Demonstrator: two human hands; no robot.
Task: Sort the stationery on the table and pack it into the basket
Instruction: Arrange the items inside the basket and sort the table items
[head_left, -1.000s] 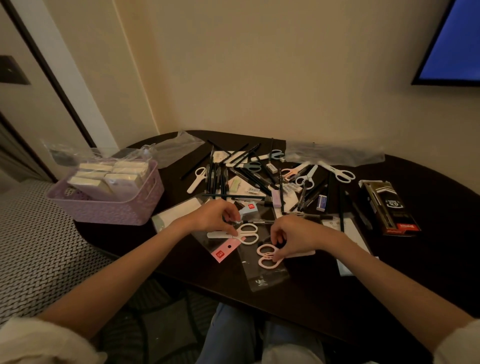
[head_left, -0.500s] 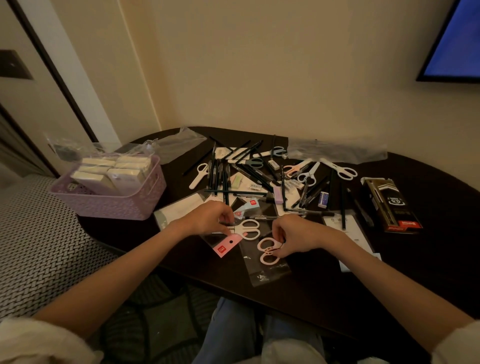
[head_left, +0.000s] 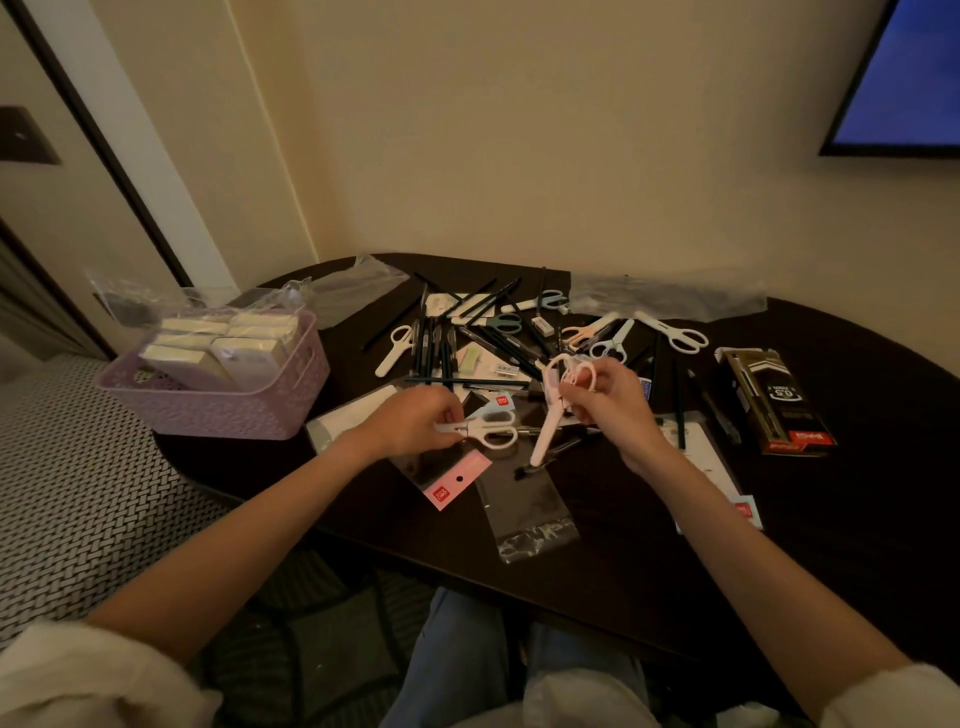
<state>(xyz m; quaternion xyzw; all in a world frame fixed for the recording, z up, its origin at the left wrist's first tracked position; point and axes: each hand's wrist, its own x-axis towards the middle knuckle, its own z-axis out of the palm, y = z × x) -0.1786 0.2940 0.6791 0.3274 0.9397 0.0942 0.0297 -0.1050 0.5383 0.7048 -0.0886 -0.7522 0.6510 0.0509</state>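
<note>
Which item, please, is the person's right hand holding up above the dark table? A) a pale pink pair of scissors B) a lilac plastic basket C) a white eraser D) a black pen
A: the right hand grips the handle loops of the pale pink pair of scissors, whose covered blades hang down toward the dark table, while the left hand holds a white pair of scissors low over the table.

White rolled sleeves (head_left: 78, 670), blue jeans (head_left: 457, 654)
</note>
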